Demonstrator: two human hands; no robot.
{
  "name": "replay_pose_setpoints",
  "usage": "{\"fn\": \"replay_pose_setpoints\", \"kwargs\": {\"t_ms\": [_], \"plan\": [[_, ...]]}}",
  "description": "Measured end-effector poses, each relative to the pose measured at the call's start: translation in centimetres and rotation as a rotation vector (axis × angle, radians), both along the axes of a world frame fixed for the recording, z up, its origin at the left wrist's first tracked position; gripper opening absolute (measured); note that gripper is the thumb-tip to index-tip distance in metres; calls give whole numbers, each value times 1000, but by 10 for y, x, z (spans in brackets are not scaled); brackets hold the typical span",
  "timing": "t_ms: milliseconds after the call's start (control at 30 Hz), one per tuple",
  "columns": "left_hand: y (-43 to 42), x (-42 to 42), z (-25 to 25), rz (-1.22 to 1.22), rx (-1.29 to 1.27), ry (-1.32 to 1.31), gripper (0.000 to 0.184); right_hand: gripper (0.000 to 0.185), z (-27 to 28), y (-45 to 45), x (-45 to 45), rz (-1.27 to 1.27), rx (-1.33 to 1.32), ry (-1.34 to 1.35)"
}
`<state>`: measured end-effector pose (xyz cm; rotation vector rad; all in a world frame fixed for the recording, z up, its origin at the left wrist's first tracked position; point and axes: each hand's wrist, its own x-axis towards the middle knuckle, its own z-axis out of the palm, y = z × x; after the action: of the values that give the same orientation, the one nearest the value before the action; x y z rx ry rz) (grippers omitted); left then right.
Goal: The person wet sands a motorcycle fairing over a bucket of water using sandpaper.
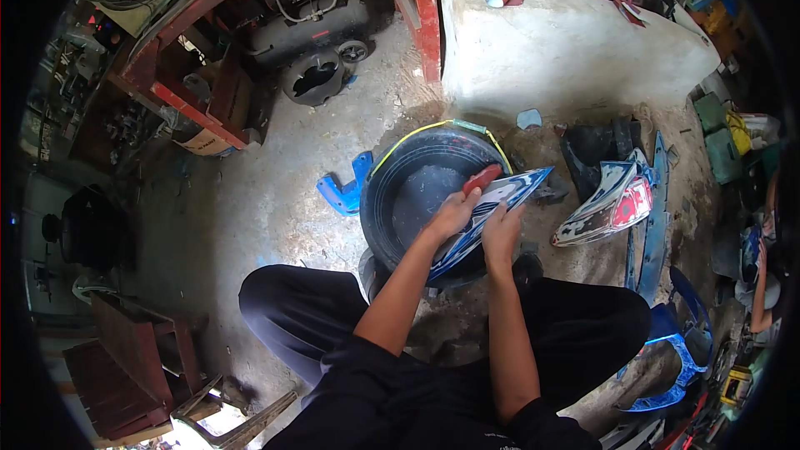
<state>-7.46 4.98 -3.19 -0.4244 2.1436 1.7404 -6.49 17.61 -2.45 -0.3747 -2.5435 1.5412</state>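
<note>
Over a black bucket (392,175) with a yellow handle, a long pointed blue and white panel (528,182) lies tilted. My left hand (452,215) is closed at the panel's left side, next to a red piece (482,178) that shows at its fingertips. Fingers of my right hand (502,233) wrap the panel's lower right edge. Greyish water or residue seems to lie at the bucket's bottom. Beside the bucket on the left sits a small blue part (346,187).
At right on the floor lie a white, red and blue panel (612,207), a long blue strip (657,200) and blue frames (679,367). A white wall block (567,50) stands ahead. A wooden bench (133,358) is at lower left, a black tire-like ring (302,90) at upper left.
</note>
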Motion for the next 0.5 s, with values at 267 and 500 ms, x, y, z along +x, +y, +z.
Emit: {"fn": "replay_pose_setpoints", "kwargs": {"t_ms": [267,500], "plan": [[-45,-18,-120,355,-100,-351,60,36,-1,8,3,19,-101,12],[-59,-12,-132,568,-112,-482,42,44,6,11,9,24,-156,-21]]}}
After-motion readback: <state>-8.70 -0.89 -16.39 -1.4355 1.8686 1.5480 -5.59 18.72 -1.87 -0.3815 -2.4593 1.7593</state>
